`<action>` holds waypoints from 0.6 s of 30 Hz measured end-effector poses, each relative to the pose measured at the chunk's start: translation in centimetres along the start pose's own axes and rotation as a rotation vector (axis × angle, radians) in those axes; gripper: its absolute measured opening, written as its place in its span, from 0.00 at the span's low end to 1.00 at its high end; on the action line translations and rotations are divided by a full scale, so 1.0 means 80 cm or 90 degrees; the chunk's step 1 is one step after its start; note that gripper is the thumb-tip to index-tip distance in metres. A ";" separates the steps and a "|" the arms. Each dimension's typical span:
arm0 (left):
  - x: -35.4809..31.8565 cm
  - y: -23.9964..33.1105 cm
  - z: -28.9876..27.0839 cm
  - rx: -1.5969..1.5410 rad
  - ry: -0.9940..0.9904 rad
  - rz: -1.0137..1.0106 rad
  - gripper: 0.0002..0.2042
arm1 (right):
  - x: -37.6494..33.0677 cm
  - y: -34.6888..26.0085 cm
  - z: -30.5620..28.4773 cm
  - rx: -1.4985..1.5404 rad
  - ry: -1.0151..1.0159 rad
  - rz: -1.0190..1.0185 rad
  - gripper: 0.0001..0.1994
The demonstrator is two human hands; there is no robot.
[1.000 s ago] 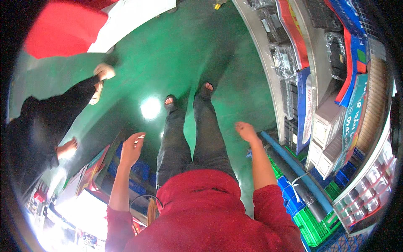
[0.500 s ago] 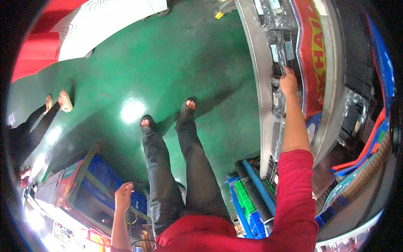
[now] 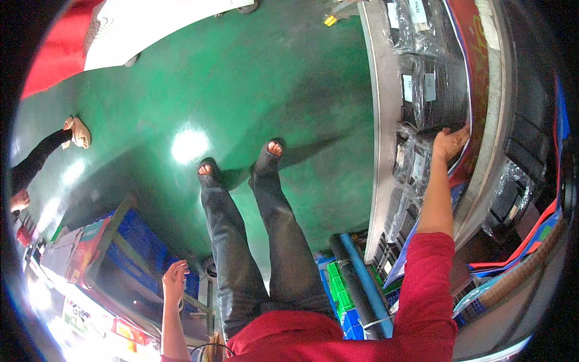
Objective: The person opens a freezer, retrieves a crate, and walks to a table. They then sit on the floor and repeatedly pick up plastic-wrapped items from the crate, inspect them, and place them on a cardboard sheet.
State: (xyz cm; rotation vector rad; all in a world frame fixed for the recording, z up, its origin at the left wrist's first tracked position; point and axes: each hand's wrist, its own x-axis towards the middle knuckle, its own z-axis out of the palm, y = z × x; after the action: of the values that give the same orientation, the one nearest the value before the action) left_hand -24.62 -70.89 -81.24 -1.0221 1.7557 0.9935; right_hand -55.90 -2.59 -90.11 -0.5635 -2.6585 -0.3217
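Observation:
On the right, my right hand grips the edge of a red printed banner, its fingertips partly hidden behind the fold. The banner is pulled back toward the right. Beside it, black packages in clear plastic wrap with white labels show in a row on a pale-edged shelf. A smaller wrapped bundle lies just below my wrist's level. At lower left my left hand hangs in the air, fingers loosely curled and apart, holding nothing.
A black roll and a blue roll lean near a green crate at my right leg. Blue crates stand lower left. Another person's sandals are far left. A white-covered table is at upper left.
My right hand has moved right and slightly down, drawing the banner aside so more of the black packages shows. The other person's legs have shifted; my left hand stays nearly in place.

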 end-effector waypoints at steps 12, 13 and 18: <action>-0.002 -0.019 0.005 -0.062 -0.021 -0.017 0.13 | -0.002 0.017 -0.039 0.069 -0.045 -0.003 0.26; -0.003 -0.022 0.000 -0.051 -0.021 -0.011 0.13 | -0.001 0.027 -0.036 0.046 -0.037 -0.018 0.26; 0.000 -0.034 -0.015 -0.039 -0.019 -0.002 0.13 | -0.029 0.022 -0.059 0.062 -0.184 -0.109 0.19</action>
State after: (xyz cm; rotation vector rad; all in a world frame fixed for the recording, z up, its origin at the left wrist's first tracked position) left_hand -22.46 -72.90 -81.40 -1.0434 1.7084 1.0616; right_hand -51.62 -3.25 -86.70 -0.3757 -2.9903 -0.1686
